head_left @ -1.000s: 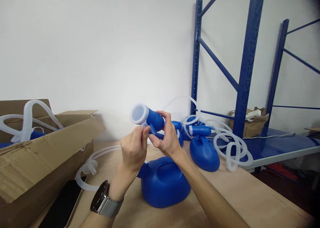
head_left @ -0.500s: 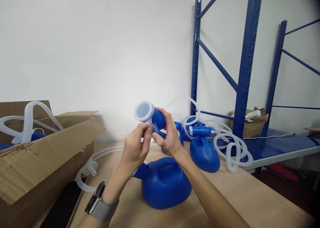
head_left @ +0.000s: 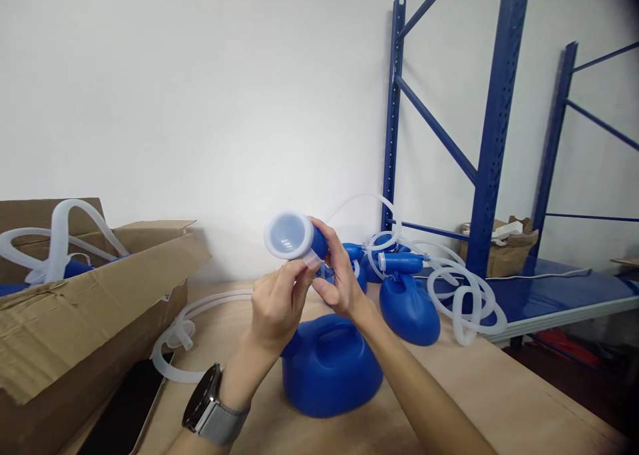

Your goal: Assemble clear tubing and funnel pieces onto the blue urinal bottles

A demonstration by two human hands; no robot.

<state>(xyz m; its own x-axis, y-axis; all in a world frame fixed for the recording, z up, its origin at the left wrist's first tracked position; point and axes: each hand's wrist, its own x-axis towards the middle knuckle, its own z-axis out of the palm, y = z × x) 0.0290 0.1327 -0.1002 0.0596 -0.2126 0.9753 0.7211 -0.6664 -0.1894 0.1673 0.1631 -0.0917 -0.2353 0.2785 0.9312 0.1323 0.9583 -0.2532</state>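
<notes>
My right hand (head_left: pixel 342 279) is wrapped round the blue body of a urinal funnel (head_left: pixel 288 235), its wide translucent white mouth turned toward me. Just below that mouth, my left hand (head_left: pixel 277 302) pinches a translucent strap (head_left: pixel 313 260) between thumb and fingers. The strap's far end is hidden by the hands. Under both hands a blue urinal jug (head_left: pixel 332 375) stands upright on the brown table, its handle on top and its neck partly behind my left hand.
An open cardboard box (head_left: pixel 100 315) with hoses and blue parts stands left, beside a black phone (head_left: pixel 124 408). A clear hose (head_left: pixel 174 375) coils nearby. More blue jugs (head_left: pixel 409 308) and coiled hoses (head_left: pixel 492 308) lie at right, before a blue metal rack (head_left: pixel 492 129).
The funnel has tilted so its mouth faces me more and sits slightly lower. My left hand has shifted a little right along with the strap. The jug has stayed put.
</notes>
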